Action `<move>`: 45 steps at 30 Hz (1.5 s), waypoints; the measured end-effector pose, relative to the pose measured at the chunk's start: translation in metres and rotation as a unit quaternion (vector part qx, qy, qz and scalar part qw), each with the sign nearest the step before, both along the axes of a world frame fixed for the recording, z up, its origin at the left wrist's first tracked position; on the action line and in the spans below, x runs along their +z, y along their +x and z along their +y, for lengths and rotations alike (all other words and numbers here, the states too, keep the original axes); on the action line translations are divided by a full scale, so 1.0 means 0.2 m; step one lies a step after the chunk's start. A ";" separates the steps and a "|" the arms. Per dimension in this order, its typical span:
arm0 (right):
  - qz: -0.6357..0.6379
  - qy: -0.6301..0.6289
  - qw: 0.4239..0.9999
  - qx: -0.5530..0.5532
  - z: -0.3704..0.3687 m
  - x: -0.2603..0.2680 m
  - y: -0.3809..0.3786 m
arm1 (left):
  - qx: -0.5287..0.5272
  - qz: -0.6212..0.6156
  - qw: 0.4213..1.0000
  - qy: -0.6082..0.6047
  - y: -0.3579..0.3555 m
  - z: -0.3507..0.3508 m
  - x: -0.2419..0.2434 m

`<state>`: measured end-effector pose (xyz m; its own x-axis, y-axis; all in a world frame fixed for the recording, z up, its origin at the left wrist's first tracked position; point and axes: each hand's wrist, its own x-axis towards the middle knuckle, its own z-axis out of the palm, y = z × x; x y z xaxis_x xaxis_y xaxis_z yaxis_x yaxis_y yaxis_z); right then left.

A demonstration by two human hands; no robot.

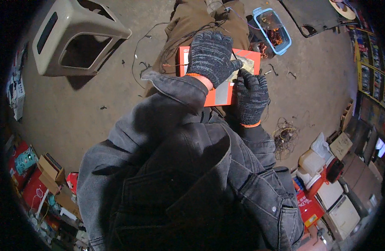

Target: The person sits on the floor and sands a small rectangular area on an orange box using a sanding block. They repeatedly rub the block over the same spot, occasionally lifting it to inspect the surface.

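Note:
An orange-red flat box or board (220,97) with grey stripes and printing lies across my lap. On its right part sits a worn yellowish piece (248,64). My left hand (208,58), in a dark knitted glove with an orange cuff, is curled palm down over the board and grips dark thin wires (198,29), which trail across my trouser legs. A short dark strand shows by its thumb. My right hand (252,95), gloved alike, is at the board's right edge, fingers bent and fingertips close to the left thumb. What lies between its fingertips is hidden.
A blue-rimmed tub (285,40) with copper-coloured scraps stands at the upper right, a clear bag beside it. The beige plastic housing (76,37) stands at the upper left. Tangled wire (286,133) and small dark scraps lie on the floor. Cartons (49,169) crowd the lower left.

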<state>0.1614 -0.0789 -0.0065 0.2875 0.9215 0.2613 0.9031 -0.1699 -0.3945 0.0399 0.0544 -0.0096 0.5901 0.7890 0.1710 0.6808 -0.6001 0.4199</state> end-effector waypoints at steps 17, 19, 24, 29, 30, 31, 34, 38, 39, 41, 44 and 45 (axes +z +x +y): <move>0.026 0.019 0.994 -0.102 -0.02 -0.02 -0.12 | 0.012 -0.005 1.000 -0.001 0.05 -0.01 -0.05; 0.027 0.009 0.995 -0.094 -0.03 -0.02 -0.12 | 0.021 -0.025 0.999 0.038 0.05 -0.01 -0.06; -0.011 0.028 0.999 -0.033 -0.08 -0.02 -0.12 | 0.013 -0.014 1.000 -0.010 0.05 -0.01 -0.08; 0.008 0.021 0.997 -0.069 -0.07 -0.02 -0.10 | 0.011 -0.049 0.997 0.063 0.02 -0.01 -0.07; 0.008 0.019 0.998 -0.064 -0.06 -0.01 -0.08 | 0.021 -0.055 0.994 0.087 0.02 -0.01 -0.06; 0.000 0.012 0.999 -0.053 -0.05 0.00 -0.06 | 0.032 -0.060 0.992 0.109 0.00 -0.01 -0.06; -0.019 -0.008 1.000 -0.018 0.00 0.03 0.00 | 0.067 0.020 0.994 0.085 -0.07 0.00 -0.04; -0.037 -0.002 0.999 -0.002 0.06 0.03 0.01 | 0.092 0.085 0.989 0.076 -0.18 0.00 -0.01; -0.028 -0.006 1.000 -0.014 0.06 0.03 0.00 | 0.101 0.083 0.984 0.118 -0.20 0.00 -0.01; -0.016 0.001 1.000 -0.016 0.07 0.02 -0.02 | 0.076 0.073 0.984 0.145 -0.17 -0.01 -0.01; -0.008 0.022 1.000 -0.003 0.07 0.02 -0.04 | 0.001 0.001 0.994 0.111 -0.08 0.01 -0.03; -0.003 0.017 1.000 -0.008 0.07 0.02 -0.04 | -0.024 -0.003 0.997 0.073 -0.04 0.03 -0.04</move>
<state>0.1535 -0.0653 -0.0031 0.3012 0.9071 0.2941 0.9027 -0.1719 -0.3944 0.0310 0.0596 -0.0170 0.6249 0.7264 0.2860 0.6474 -0.6869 0.3302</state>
